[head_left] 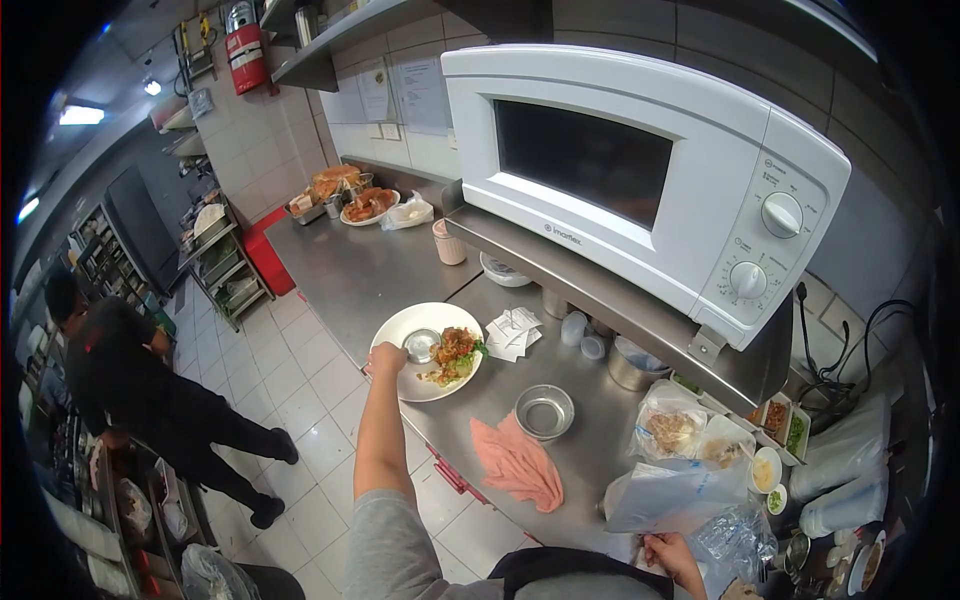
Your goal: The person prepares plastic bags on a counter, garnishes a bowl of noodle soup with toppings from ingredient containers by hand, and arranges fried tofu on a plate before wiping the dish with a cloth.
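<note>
My left hand (386,359) is closed at the left rim of a white plate (408,385), beside a small clear round dish (422,346); whether its fingers grip the rim or the dish is hard to tell. Browned food with green leaves (455,355) lies on the plate's right side. Low at the right, my right hand (670,556) is closed near a white sheet or cloth at the counter's front edge, and what it pinches is too small to make out. A pink cloth (515,465) and a metal bowl (545,412) lie between the hands.
A white microwave (640,180) stands on a raised shelf above the counter. White paper slips (513,333) lie right of the plate. Plastic bags (668,425) and ingredient containers (775,415) crowd the right. A person in dark clothes (130,350) stands at the left.
</note>
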The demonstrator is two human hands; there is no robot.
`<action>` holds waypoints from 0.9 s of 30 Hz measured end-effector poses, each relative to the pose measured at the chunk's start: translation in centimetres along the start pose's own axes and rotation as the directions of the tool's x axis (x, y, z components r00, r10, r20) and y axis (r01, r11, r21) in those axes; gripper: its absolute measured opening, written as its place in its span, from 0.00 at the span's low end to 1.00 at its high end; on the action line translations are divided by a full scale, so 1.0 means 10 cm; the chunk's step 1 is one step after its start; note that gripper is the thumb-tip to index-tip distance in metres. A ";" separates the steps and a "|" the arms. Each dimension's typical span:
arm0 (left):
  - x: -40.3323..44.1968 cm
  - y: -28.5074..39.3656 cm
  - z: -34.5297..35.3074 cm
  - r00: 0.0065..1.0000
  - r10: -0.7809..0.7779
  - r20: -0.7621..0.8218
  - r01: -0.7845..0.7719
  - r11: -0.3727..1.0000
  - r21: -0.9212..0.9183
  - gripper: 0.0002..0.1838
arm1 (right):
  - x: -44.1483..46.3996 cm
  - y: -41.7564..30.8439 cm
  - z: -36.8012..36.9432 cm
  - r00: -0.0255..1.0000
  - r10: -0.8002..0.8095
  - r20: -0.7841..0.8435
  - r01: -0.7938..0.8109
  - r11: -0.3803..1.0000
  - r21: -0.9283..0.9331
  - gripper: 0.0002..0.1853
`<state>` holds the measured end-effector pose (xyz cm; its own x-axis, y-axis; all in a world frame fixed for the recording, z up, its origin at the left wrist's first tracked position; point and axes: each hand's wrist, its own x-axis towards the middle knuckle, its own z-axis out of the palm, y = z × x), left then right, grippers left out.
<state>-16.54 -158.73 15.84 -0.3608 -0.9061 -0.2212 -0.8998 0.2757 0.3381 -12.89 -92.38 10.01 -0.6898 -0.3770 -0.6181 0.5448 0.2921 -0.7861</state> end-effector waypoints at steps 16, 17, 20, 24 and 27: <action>-0.03 0.19 -0.12 0.917 0.252 -0.310 -0.286 0.956 -0.070 0.20 | 0.03 0.05 -0.04 0.999 0.021 -0.033 -0.019 0.998 0.053 0.10; -0.07 0.22 -0.14 0.896 0.301 -0.327 -0.331 0.943 -0.038 0.19 | 0.03 0.05 -0.04 0.999 0.022 -0.032 -0.020 0.998 0.067 0.10; -0.24 0.26 -0.18 0.794 0.469 -0.387 -0.487 0.871 0.056 0.14 | 0.02 0.06 -0.03 1.000 0.018 -0.022 -0.016 0.996 0.093 0.10; -0.32 0.22 -0.06 0.617 0.661 -0.426 -0.658 0.731 0.182 0.11 | 0.01 0.07 -0.03 0.999 -0.047 -0.007 0.047 0.994 0.096 0.09; -0.33 0.23 -0.09 0.569 0.669 -0.478 -0.674 0.713 0.195 0.10 | 0.02 0.07 -0.04 1.000 -0.012 -0.015 0.014 0.995 0.103 0.09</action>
<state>-17.26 -155.40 18.15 -0.6898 -0.4848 0.5377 -0.4463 0.8695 0.2115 -12.85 -91.94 9.37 -0.7033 -0.3675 -0.6085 0.5815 0.1949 -0.7898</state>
